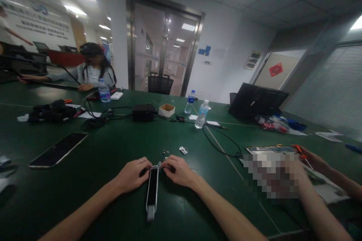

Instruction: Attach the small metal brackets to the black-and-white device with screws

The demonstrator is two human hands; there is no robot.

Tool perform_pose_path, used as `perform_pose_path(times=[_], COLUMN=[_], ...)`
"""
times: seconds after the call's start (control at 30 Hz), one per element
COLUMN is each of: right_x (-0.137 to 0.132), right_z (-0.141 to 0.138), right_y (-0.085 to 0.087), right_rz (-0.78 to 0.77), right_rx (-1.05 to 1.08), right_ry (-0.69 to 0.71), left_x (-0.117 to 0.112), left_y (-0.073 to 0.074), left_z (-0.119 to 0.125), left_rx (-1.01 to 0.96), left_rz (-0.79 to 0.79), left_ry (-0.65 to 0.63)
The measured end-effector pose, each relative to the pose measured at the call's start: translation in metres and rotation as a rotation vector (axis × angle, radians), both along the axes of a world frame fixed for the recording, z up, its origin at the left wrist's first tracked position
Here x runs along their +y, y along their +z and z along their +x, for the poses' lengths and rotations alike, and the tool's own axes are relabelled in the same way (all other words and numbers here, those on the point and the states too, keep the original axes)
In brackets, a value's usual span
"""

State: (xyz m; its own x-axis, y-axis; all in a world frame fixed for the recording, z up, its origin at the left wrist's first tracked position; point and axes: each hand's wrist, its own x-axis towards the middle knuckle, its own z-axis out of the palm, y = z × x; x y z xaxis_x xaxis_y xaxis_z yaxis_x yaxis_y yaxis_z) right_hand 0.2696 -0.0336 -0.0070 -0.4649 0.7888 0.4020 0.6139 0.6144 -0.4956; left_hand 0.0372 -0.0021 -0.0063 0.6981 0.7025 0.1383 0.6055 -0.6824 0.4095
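Black-faced strip (152, 192): runs lengthwise before me on the green counter (118, 139), the centre of my clock, with pale edges and a grey end at six.
My left hand (135, 175): at about eleven, a ring on one finger, thumb and fingertips pinching the strip's far end.
My right hand (179, 173): at about one, fingers curled in to that same end; whether they pinch or only touch it, I cannot tell.
Small metal bits (165, 153): just beyond my right fingertips, at one.
Silver bracket (183, 150): also at one, a little farther right.
Phone-like slab (59, 150): dark face up, at ten.
Neighbour's hands (305, 169): at three, one with a red-handled tool (299, 152).
Clear bottles (201, 116): two, near each other at one.
Open box (166, 110): at twelve, right of a black block (143, 113).
Monitor (257, 99): tilted, at two.
Seated person (94, 71): across the counter, at eleven.
Glass doors (162, 45): farthest, at twelve.
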Motion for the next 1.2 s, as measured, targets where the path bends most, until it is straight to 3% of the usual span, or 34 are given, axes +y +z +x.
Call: perform_pose_path(times=[0.7, 1.0, 1.2], right_x=[0.003, 0.007, 0.009], right_z=[-0.001, 0.001, 0.002], right_y=[-0.007, -0.007, -0.001], right_rz=[0.028, 0.030, 0.019], right_rx=[0.056, -0.033, -0.119], right_ry=[0.004, 0.025, 0.041], left_x=[-0.002, 0.017, 0.019], left_y=[0.004, -0.021, -0.024], left_z=[-0.001, -0.011, -0.014], left_rx=[-0.001, -0.092, -0.079], left_rz=[-0.017, -0.047, -0.044], left_ry=[0.002, -0.021, -0.022])
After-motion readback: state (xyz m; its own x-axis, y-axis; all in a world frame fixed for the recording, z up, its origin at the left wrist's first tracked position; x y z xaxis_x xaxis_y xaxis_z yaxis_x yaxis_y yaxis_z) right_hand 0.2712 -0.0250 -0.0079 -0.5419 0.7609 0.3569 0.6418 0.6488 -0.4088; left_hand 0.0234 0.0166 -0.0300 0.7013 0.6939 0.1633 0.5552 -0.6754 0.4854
